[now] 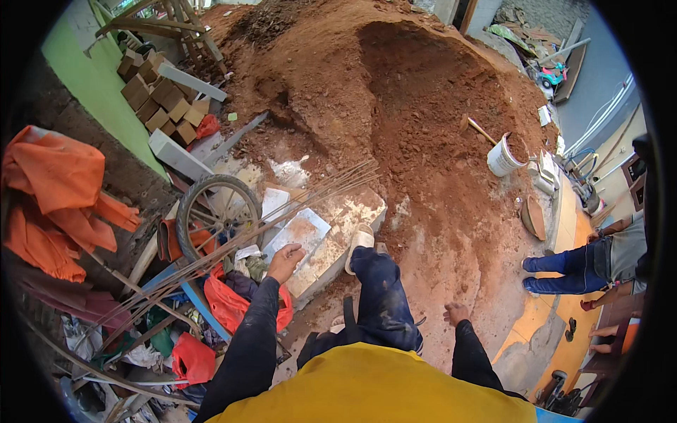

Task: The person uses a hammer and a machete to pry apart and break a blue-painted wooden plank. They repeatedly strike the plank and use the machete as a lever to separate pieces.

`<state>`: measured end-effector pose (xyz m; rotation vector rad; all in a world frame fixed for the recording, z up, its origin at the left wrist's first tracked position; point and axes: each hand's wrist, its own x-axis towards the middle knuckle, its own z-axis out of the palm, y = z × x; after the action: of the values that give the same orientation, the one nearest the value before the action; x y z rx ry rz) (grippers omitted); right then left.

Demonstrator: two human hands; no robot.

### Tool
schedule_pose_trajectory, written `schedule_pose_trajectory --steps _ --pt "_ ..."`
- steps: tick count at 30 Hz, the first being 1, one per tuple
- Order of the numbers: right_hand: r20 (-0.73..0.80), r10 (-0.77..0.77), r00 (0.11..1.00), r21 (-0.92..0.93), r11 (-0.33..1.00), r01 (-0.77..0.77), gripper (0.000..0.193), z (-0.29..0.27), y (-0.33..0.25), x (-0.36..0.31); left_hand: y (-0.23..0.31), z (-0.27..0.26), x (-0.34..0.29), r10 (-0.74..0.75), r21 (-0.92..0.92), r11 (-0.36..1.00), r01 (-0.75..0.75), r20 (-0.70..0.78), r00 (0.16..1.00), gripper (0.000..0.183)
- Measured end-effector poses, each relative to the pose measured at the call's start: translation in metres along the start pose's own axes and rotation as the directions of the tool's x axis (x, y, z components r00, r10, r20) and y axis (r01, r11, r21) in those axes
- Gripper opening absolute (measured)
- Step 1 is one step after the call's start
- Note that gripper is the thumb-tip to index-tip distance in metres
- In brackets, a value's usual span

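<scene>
My left hand (284,264) hangs in the air with loosely bent fingers and nothing visible in it. Beneath it lie a white flat board (305,230) and a pale concrete slab (345,225). Several long thin metal rods (233,255) run slantwise close by that hand. Out to the right, my right hand (457,313) hangs over the dirt-stained floor, its fingers slightly apart and holding nothing I can see. One of my feet, in a light slipper (360,243), rests at the slab's edge.
A large red soil heap (317,77) rises ahead, with a hoe (481,130) and a white bucket of soil (503,158). On the left are a wheel (220,218), bricks (159,102), orange cloth (56,190) and clutter. Another person in blue trousers (571,271) stands at right.
</scene>
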<state>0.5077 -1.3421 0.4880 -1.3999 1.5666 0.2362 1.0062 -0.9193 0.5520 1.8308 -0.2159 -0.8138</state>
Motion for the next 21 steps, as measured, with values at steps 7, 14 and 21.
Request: schedule_pose_trajectory --steps 7,14,21 --pt "0.305 0.307 0.902 -0.523 0.845 -0.111 0.048 0.056 -0.214 0.157 0.239 -0.163 0.203 0.145 0.114 0.986 -0.120 -0.240 0.960 0.055" --pt "0.205 -0.307 0.929 -0.112 0.936 0.334 0.034 0.108 -0.638 0.184 0.273 -0.266 0.207 -0.256 -0.126 0.966 0.224 -0.543 0.800 0.044" --pt "0.364 -0.512 0.778 0.088 0.851 0.518 0.040 0.201 -0.968 0.134 0.168 -0.191 0.166 -0.768 -0.670 0.545 0.503 -0.158 0.621 0.041"
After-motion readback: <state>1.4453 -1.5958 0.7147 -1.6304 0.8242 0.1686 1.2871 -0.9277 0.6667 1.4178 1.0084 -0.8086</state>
